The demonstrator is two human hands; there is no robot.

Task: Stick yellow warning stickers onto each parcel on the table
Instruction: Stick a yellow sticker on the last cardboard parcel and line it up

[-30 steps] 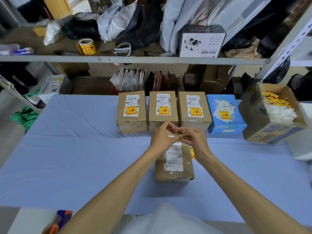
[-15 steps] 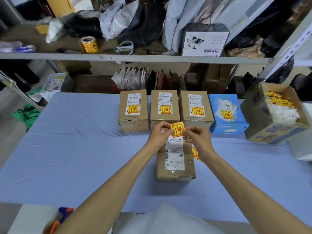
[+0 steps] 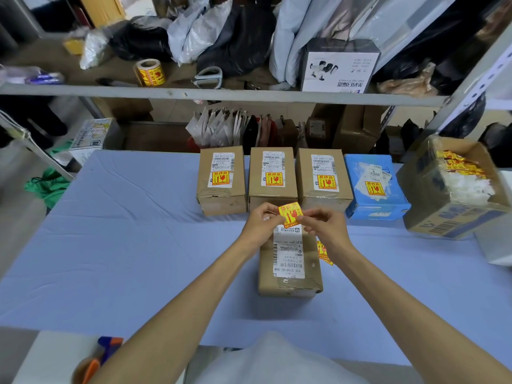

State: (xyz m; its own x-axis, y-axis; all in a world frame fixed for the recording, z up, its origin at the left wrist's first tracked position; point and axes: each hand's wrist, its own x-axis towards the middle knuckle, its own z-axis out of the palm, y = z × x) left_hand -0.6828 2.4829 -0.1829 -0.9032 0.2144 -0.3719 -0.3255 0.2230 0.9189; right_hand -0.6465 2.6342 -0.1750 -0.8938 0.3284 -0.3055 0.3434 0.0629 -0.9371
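Observation:
A yellow warning sticker is pinched at its left edge by my left hand and at its right edge by my right hand. Both hands hover over the far end of a brown parcel with a white shipping label and no yellow sticker on top. More yellow stickers lie on the table just right of that parcel, partly hidden by my right wrist. Behind stand three brown parcels and a blue parcel, each bearing a yellow sticker.
An open cardboard box with yellow stickers and white scraps sits at the right on the blue table. A sticker roll and scissors lie on the shelf behind. An orange and blue tool lies near left.
One second ago my fingertips were together with no sticker showing. The yellow sticker has since come into view, held flat between both hands above the near parcel.

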